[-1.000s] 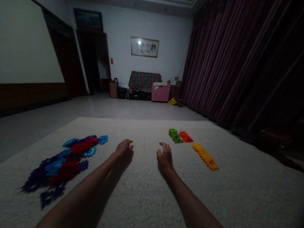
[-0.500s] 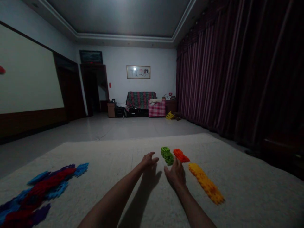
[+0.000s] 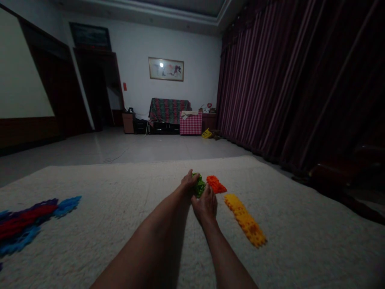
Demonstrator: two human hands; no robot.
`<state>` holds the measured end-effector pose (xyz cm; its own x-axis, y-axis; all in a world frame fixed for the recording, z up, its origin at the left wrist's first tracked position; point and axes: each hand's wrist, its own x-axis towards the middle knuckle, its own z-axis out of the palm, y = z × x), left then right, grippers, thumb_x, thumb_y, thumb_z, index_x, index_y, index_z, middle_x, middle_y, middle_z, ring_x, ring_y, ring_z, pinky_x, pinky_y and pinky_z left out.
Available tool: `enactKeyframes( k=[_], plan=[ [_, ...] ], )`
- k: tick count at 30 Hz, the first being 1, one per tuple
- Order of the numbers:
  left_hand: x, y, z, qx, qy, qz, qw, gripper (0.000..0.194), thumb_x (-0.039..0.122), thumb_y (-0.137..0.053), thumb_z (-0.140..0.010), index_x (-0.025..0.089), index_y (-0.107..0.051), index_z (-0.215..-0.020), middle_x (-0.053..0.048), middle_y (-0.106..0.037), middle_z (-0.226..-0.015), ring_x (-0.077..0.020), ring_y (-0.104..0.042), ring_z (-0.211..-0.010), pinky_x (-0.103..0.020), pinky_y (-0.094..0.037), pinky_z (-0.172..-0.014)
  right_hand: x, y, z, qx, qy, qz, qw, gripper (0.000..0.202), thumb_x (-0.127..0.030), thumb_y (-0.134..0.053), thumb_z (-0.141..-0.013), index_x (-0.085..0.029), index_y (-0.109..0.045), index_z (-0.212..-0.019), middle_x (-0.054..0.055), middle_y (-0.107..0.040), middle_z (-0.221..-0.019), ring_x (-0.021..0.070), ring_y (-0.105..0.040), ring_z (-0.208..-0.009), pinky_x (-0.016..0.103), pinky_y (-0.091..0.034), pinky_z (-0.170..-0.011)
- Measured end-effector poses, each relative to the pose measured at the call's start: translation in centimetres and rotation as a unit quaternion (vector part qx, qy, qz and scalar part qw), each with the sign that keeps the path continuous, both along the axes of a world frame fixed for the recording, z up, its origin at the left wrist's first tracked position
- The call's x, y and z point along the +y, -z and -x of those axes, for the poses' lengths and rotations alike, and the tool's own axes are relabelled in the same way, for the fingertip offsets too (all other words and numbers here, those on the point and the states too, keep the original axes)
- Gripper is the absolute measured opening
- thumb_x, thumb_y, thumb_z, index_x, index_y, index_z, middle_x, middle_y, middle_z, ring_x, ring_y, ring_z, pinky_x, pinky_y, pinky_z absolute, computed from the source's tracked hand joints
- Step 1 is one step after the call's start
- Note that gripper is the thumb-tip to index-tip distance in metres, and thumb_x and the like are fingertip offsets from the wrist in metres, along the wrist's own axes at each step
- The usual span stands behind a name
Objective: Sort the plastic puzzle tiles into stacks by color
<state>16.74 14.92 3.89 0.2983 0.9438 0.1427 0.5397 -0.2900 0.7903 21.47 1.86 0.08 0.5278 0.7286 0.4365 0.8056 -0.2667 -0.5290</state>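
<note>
Between my hands, on the pale carpet, sit green toothed puzzle pieces (image 3: 199, 188), partly covered by my fingers. My left hand (image 3: 189, 180) closes on their far left side, the thumb lying across the top. From the near right, my right hand (image 3: 206, 203) grips the same pieces with thumb and fingers. Just right of the fingers lie orange-red toothed pieces (image 3: 215, 184), apart from the green ones. A long strip of yellow toothed pieces (image 3: 245, 220) stretches towards me, right of my right hand.
Blue puzzle pieces (image 3: 66, 206), with red pieces (image 3: 28, 216) and purple ones, lie in a pile at the left. The pale carpet (image 3: 120, 184) meets a tiled floor (image 3: 156, 148). Dark purple curtains (image 3: 249, 88) hang on the right.
My left hand has moved in to the green pieces, and both hands now close around them. The view has turned slightly right and down, shifting everything left and up.
</note>
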Motion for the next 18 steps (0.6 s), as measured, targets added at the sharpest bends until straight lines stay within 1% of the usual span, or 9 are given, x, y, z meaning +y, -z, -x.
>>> enactKeyframes(
  k=[2, 4, 6, 9, 12, 14, 18],
  plan=[
    [-0.1, 0.5, -0.4, 0.004, 0.019, 0.007, 1.0, 0.058, 0.04, -0.059, -0.088, 0.013, -0.055, -0.14, -0.016, -0.063, -0.14, -0.0254, -0.059, -0.13, -0.033, -0.044, -0.109, 0.2, -0.3, 0.0, 0.004, 0.006, 0.006, 1.0, 0.077, -0.03, -0.064, -0.081, -0.006, -0.036, -0.149, 0.024, -0.051, -0.144, 0.0348, -0.05, -0.132, 0.043, -0.036, -0.11],
    [-0.6, 0.9, -0.3, 0.002, 0.047, 0.005, 0.999, 0.052, 0.035, -0.058, -0.088, 0.016, -0.059, -0.137, -0.011, -0.066, -0.136, -0.0216, -0.062, -0.125, -0.029, -0.046, -0.107, 0.3, -0.5, 0.0, 0.008, 0.016, 0.022, 1.0, 0.079, -0.027, -0.064, -0.08, -0.005, -0.034, -0.15, 0.024, -0.056, -0.137, 0.0347, -0.052, -0.128, 0.042, -0.038, -0.106],
    [-1.4, 1.1, 0.1, -0.001, 0.067, 0.002, 0.998, 0.049, 0.032, -0.058, -0.087, 0.018, -0.062, -0.134, -0.008, -0.07, -0.131, -0.0193, -0.065, -0.118, -0.027, -0.049, -0.102, 0.0, -0.8, 0.1, 0.012, 0.019, 0.041, 0.999, 0.075, -0.023, -0.063, -0.08, -0.006, -0.036, -0.149, 0.022, -0.06, -0.13, 0.0334, -0.055, -0.123, 0.04, -0.04, -0.102],
    [-2.9, 1.2, 1.4, 0.001, 0.07, 0.0, 0.998, 0.048, 0.029, -0.057, -0.087, 0.018, -0.062, -0.133, -0.008, -0.072, -0.125, -0.0196, -0.067, -0.115, -0.028, -0.051, -0.1, -0.8, -1.0, 0.8, 0.011, 0.008, 0.058, 0.998, 0.069, -0.019, -0.06, -0.082, -0.009, -0.039, -0.146, 0.02, -0.062, -0.126, 0.0314, -0.058, -0.119, 0.038, -0.041, -0.098],
    [-4.8, 1.1, 3.6, 0.01, 0.057, -0.004, 0.998, 0.05, 0.03, -0.055, -0.088, 0.017, -0.059, -0.137, -0.009, -0.071, -0.128, -0.0215, -0.064, -0.119, -0.031, -0.049, -0.103, -2.2, -1.1, 2.3, 0.004, -0.02, 0.061, 0.998, 0.066, -0.02, -0.059, -0.084, -0.011, -0.039, -0.146, 0.019, -0.062, -0.124, 0.0309, -0.059, -0.117, 0.037, -0.041, -0.096],
    [-6.3, 0.9, 5.4, 0.018, 0.046, -0.006, 0.999, 0.051, 0.03, -0.053, -0.09, 0.018, -0.056, -0.139, -0.009, -0.07, -0.129, -0.0229, -0.064, -0.12, -0.033, -0.048, -0.105, -3.3, -1.2, 3.8, 0.008, -0.038, 0.059, 0.998, 0.065, -0.019, -0.059, -0.084, -0.011, -0.04, -0.145, 0.018, -0.062, -0.124, 0.0303, -0.06, -0.115, 0.037, -0.041, -0.096],
    [-9.7, 0.2, 10.2, 0.034, 0.019, -0.006, 0.999, 0.052, 0.03, -0.053, -0.09, 0.019, -0.055, -0.141, -0.009, -0.071, -0.126, -0.025, -0.065, -0.118, -0.036, -0.047, -0.107, -5.7, -1.3, 8.2, 0.019, -0.066, 0.059, 0.996, 0.062, -0.018, -0.056, -0.085, -0.011, -0.041, -0.144, 0.019, -0.063, -0.124, 0.0301, -0.062, -0.112, 0.037, -0.042, -0.095]
  ],
)
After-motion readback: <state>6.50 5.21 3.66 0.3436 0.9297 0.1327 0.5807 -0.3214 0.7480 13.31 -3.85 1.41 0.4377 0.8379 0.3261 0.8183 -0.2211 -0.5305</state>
